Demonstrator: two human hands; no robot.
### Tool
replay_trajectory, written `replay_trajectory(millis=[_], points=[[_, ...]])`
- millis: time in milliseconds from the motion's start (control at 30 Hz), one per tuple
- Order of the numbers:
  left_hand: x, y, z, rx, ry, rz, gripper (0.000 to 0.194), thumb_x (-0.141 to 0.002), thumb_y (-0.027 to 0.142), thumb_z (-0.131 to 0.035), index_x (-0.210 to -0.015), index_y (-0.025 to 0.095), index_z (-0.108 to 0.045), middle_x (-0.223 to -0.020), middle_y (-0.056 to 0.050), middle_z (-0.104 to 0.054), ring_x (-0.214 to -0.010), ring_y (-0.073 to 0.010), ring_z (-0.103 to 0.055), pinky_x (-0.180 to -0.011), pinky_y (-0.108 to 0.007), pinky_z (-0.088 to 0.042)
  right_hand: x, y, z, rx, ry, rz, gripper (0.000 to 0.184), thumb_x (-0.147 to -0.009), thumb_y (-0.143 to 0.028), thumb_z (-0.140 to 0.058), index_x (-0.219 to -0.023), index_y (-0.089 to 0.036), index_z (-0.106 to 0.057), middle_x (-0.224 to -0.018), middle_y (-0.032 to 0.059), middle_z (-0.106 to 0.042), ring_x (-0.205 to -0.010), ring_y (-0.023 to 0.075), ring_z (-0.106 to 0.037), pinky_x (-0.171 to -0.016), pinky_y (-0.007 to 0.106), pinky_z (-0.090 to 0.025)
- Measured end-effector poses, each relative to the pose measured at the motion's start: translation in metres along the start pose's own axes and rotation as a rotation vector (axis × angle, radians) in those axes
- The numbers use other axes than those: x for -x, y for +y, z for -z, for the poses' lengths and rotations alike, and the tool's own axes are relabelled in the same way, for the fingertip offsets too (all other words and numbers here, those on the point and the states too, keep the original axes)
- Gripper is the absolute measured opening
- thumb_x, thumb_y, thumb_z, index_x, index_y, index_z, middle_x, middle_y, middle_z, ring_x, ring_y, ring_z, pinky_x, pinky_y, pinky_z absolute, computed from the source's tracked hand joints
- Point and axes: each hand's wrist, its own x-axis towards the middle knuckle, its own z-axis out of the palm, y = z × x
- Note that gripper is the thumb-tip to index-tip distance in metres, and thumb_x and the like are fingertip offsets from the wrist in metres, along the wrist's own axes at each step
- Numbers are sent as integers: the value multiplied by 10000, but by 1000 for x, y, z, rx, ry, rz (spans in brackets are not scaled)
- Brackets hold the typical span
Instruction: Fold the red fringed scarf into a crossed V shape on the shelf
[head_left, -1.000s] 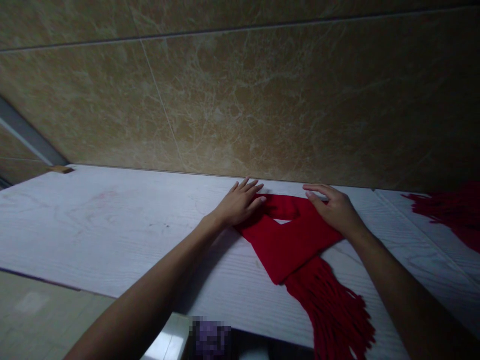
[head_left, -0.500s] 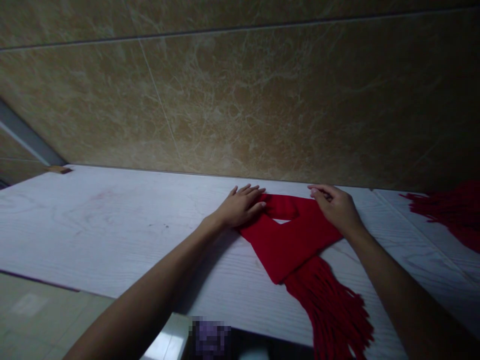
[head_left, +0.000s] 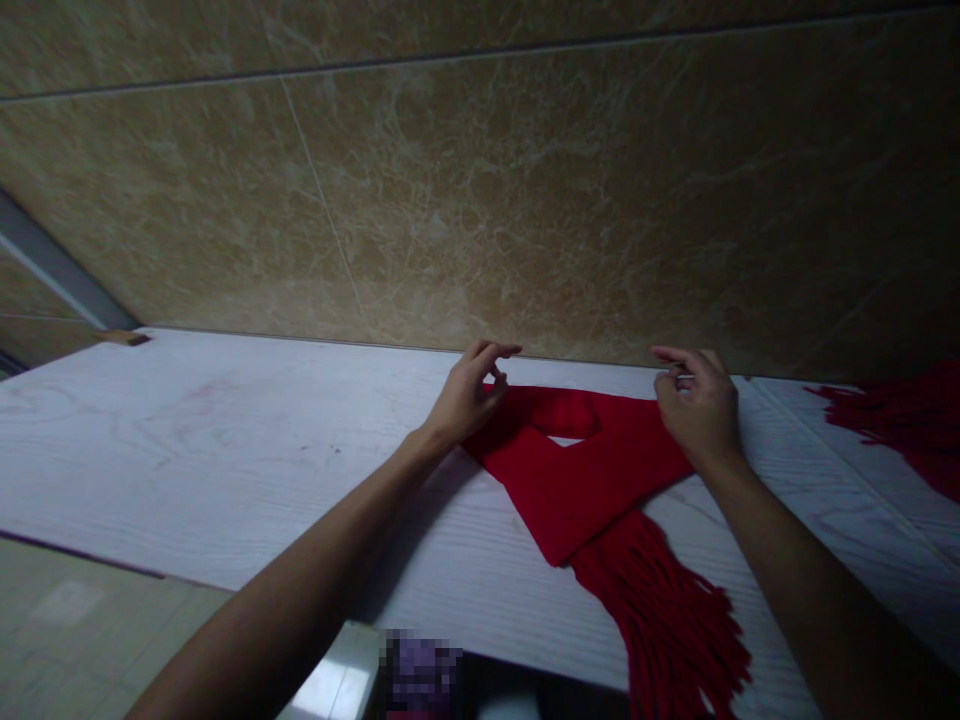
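While the light's pretty dim in my head view, the red scarf (head_left: 592, 485) is easy to spot, lying on the white wood-grain bench (head_left: 225, 450), close to the marbled tile wall (head_left: 480, 210). It's laid in a loop, with its upper band running along the wall side, a bit of white showing through the small gap in the middle, and the broad part coming down to a point on my side. The fringe (head_left: 671, 610) trails off from under that, down and to the right.

My left hand (head_left: 466, 398) is at the upper left corner of the scarf, index finger stuck out to the right, thumb curled in near the bent fingers. My right hand (head_left: 701, 408) is at the upper right corner, index pointing left, the rest curled in by the thumb. Honestly, it's too murky at the fingertips to tell if either grip is pinching cloth or just resting by it.

Another red fringed piece (head_left: 915, 430) sits off to the far right, well apart from the scarf. Far left, there's a small wooden block (head_left: 124, 338) at the bench corner, by the foot of a grey post (head_left: 64, 265).
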Motion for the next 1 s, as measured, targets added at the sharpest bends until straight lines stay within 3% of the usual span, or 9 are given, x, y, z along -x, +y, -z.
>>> replay_trajectory(millis=[133, 600, 1000], points=[[0, 1, 1, 6, 2, -17, 490, -848, -40, -529, -1261, 169, -691, -1163, -87, -692, -978, -158, -674, -920, -288, -558, 0, -2, 1, -8, 8, 10, 320, -806, -129, -547, -1016, -225, -769, -975, 80, -712, -814, 216, -668, -633, 329, -551], [0, 6, 2, 28, -19, -20, 503, -761, -64, -490, -1148, 173, -708, -1097, -62, -693, -900, -150, -634, -834, -277, -542, -4, -10, 7, 19, 80, -17, 284, -823, -146, -539, -970, -227, -768, -978, 85, -705, -885, 234, -688, -665, 336, -571], [0, 11, 2, 21, -30, 16, 395, -818, -23, -489, -1047, 174, -743, -1006, -48, -663, -825, -144, -614, -769, -266, -515, -3, -14, 7, 5, 45, -53, 249, -836, -187, -552, -966, -239, -758, -991, 90, -687, -893, 241, -658, -667, 348, -565]])
